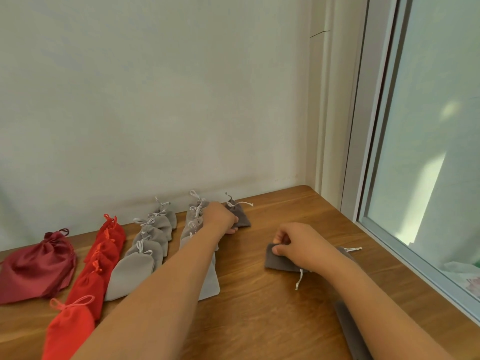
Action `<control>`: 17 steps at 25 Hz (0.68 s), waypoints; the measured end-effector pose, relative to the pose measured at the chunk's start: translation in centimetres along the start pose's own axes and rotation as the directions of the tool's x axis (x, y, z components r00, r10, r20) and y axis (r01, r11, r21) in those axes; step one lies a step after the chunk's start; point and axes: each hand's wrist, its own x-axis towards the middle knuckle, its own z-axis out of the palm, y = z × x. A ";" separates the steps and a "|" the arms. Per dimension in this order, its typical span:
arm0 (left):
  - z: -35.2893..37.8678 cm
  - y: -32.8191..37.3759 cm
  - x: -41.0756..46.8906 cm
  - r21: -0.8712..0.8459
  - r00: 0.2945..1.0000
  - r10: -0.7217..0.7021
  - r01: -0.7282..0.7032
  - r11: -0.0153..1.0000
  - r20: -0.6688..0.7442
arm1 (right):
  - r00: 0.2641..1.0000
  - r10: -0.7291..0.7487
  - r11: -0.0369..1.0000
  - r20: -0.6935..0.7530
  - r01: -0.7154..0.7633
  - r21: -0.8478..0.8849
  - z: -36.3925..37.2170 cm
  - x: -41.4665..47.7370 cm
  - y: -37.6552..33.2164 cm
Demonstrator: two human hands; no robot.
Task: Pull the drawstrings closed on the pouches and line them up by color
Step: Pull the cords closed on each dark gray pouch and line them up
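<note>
pouches lie in rows on the bench (259, 320), grouped by colour. left hand (220, 218) reaches fwd w/ fingers curled over the near end of a dark pouch (240, 214) and grips it. that pouch is drawn shut, its cord ends pointing away from the hand twd the wall.

right hand (298, 245) sits closer to the body, right of the left hand & well apart from it. thumb & forefinger pinch the left edge of a 2nd dark pouch (279, 261), which lies flat on the bench under the hand. its mouth end is hidden behind the wrist. a pale cord (300, 279) trails out on the wrist's near side, and a 2nd cord (353, 248) pokes out on the far side.

just left of the left hand, partly under its forearm, runs a light grey row (207, 279). further left come another grey row (145, 255), then a red row (98, 258), then a maroon pouch (36, 266), all cinched.

a dark strip (349, 331) lies beside the right forearm; can't tell what it is. the window (428, 152) is right of the right hand.
</note>
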 end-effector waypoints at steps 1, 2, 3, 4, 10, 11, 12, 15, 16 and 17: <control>0.1 0.2 0.2 0.091 0.999 0.017 -0.014 0.996 -0.033 | 0.999 -0.027 0.998 -0.045 0.030 0.061 0.0 0.0 0.1; -0.2 0.5 -0.3 0.217 0.996 0.068 -0.053 0.975 -0.065 | 0.995 -0.054 0.991 -0.088 0.064 0.114 0.0 0.0 0.2; -0.4 0.6 -0.5 0.296 0.982 0.146 -0.107 0.949 -0.116 | 0.989 -0.076 0.982 -0.127 0.096 0.162 -0.1 0.0 0.2; -0.8 0.7 -0.9 0.344 0.963 0.227 -0.166 0.924 -0.145 | 0.982 -0.094 0.969 -0.161 0.127 0.209 -0.1 0.0 0.2; -4.9 0.2 -9.3 -0.213 0.871 0.376 -0.321 0.923 0.317 | 0.942 -0.100 0.852 -0.321 0.248 0.461 -1.0 -1.0 -1.7; -5.5 -0.5 -11.1 -0.300 0.816 0.405 -0.298 0.906 0.412 | 0.939 -0.106 0.833 -0.326 0.263 0.486 -1.2 -1.2 -2.5; -5.9 -1.2 -12.5 -0.365 0.777 0.433 -0.280 0.888 0.457 | 0.935 -0.126 0.816 -0.331 0.287 0.501 -1.2 -1.5 -3.3; -7.1 -3.2 -14.9 -0.503 0.794 0.443 -0.204 0.840 0.417 | 0.913 -0.221 0.798 -0.343 0.372 0.474 -1.1 -2.5 -6.1; -7.6 -3.7 -15.3 -0.553 0.806 0.426 -0.151 0.819 0.411 | 0.906 -0.249 0.806 -0.341 0.389 0.446 -0.9 -2.8 -7.0; -8.1 -4.1 -15.6 -0.607 0.813 0.406 -0.083 0.791 0.417 | 0.901 -0.265 0.822 -0.343 0.397 0.409 -0.7 -3.0 -7.8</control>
